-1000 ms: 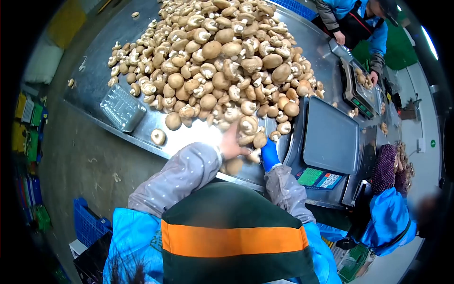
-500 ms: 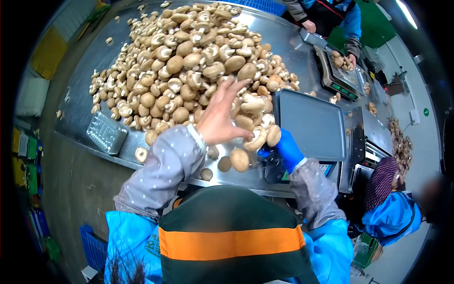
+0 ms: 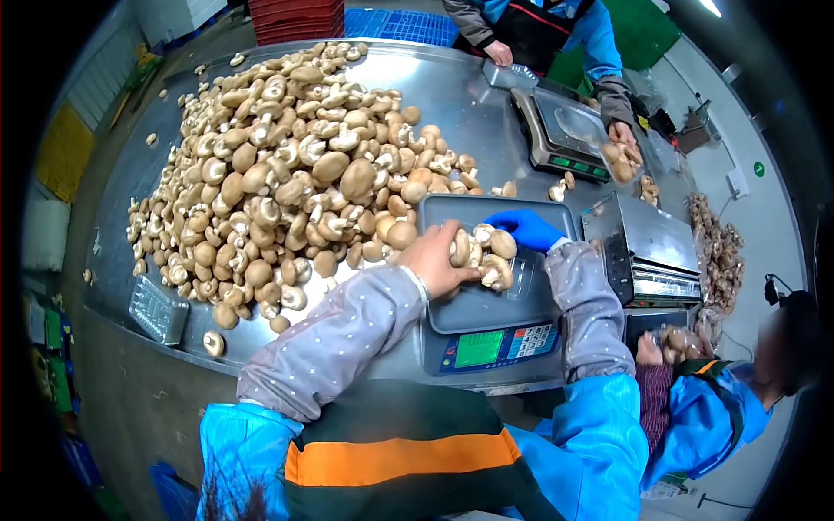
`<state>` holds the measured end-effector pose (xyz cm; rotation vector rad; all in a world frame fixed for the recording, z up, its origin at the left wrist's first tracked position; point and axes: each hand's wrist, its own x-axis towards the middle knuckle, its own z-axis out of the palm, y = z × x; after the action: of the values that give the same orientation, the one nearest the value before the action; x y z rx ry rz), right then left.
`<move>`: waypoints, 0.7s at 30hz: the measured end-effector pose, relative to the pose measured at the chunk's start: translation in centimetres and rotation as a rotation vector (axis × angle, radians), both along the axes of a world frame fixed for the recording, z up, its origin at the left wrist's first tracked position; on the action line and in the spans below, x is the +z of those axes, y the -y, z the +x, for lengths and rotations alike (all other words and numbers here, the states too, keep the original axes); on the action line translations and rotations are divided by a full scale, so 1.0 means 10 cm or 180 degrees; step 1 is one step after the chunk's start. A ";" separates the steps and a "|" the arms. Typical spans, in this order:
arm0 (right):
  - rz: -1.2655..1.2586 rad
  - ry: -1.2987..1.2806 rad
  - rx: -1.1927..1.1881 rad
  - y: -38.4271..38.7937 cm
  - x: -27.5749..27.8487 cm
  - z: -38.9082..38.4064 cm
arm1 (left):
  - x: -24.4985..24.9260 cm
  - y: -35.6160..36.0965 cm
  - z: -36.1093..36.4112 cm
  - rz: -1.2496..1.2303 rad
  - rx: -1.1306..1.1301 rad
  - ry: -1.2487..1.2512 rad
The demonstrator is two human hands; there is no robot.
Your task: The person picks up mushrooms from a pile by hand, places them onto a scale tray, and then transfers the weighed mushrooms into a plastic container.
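A cluster of brown-capped mushrooms [image 3: 497, 271] sits over the grey platform of a digital scale [image 3: 447, 317]. My bare left hand [image 3: 437, 260] curls around the cluster's left side. From the upper right, my right hand [image 3: 526, 228], in a blue glove, grips the cluster; its fingertips are partly behind the mushrooms. A glint of clear plastic shows beside them, but I cannot make out its shape. The big mushroom pile [image 3: 278, 174] spreads over the metal table to the left of the scale.
An empty clear plastic tray [image 3: 158, 311] lies at the table's left front edge. A metal machine [image 3: 643, 247] stands right of my scale. Across the table, a person works at another scale [image 3: 565, 135]; a second person [image 3: 704, 408] handles bagged mushrooms at the right.
Both hands and the mushrooms have moved from beside the scale to over its platform. My left hand has closed in around them. The view has shifted, bringing the scale's lit display into sight.
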<state>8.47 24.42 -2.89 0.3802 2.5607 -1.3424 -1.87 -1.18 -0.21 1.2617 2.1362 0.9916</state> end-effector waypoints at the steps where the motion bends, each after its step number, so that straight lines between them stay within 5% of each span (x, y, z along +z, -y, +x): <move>1: -0.0236 -0.0350 -0.0100 0.00 0.00 0.05 | 0.00 -0.02 0.00 0.0017 -0.0054 0.0030; 3: -0.0269 -0.1010 -0.0253 0.05 -0.02 0.21 | -0.07 -0.04 -0.03 0.0327 -0.0046 0.0005; 11: -0.0027 -0.1242 -0.0654 0.56 0.24 0.68 | -0.18 -0.10 -0.11 0.0750 -0.0299 -0.0141; 15: 0.0645 -0.1619 -0.0976 0.81 0.38 0.81 | 0.05 -0.25 -0.07 0.1435 0.0141 0.1021; 18: 0.0980 -0.1795 -0.0862 1.04 0.43 0.80 | 0.04 -0.51 -0.19 0.1737 -0.0238 -0.0631; 21: 0.1132 -0.1531 -0.0137 1.44 0.52 0.76 | -0.24 -0.70 -0.28 0.0941 -0.1171 -0.1056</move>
<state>16.07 9.99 2.28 0.1845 3.2210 -1.0902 -4.71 5.80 -2.63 2.0000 1.9204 1.0144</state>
